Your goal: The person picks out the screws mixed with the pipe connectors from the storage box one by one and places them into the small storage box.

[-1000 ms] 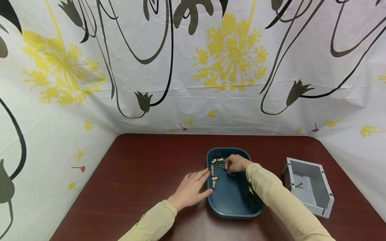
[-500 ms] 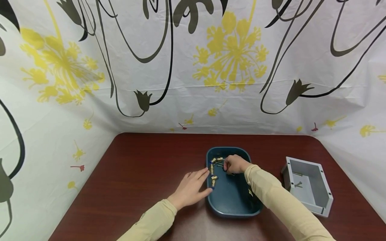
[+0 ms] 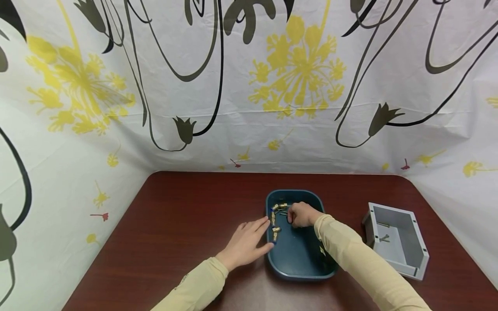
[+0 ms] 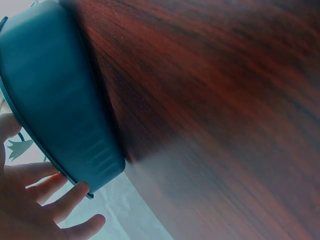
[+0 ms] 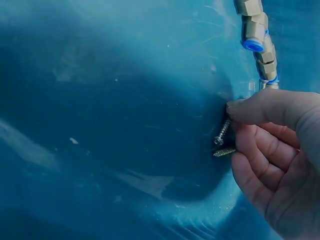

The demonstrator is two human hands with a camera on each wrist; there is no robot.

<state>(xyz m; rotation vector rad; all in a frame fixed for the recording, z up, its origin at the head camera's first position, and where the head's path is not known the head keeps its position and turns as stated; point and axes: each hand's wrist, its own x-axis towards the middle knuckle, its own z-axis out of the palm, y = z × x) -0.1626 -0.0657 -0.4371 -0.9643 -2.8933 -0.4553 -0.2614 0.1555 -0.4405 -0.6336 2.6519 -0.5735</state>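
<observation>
In the head view a dark blue-green tray (image 3: 299,259) stands on the table. My left hand (image 3: 247,244) lies along its left rim, fingers extended; the left wrist view has the fingers (image 4: 70,202) at the rim from outside. Inside the tray, near its far end, my right hand (image 3: 304,214) has thumb and fingers bent together. The right wrist view gives a screw (image 5: 223,132) sticking out from between thumb and fingers, with a second screw tip (image 5: 224,151) just below. Brass fittings with blue rings (image 5: 253,35) lie past the thumb, along the tray's left side.
A grey open box (image 3: 400,242) sits to the right of the tray, with a few screws (image 3: 384,238) on its floor. The brown table (image 3: 194,216) reaches back to a patterned cloth (image 3: 233,142). Another brass fitting (image 3: 322,250) is partly hidden by the right sleeve.
My right hand has shifted slightly left within the tray, its fingers drawing in. A screw end that showed below that hand is out of sight now. The left hand stays put.
</observation>
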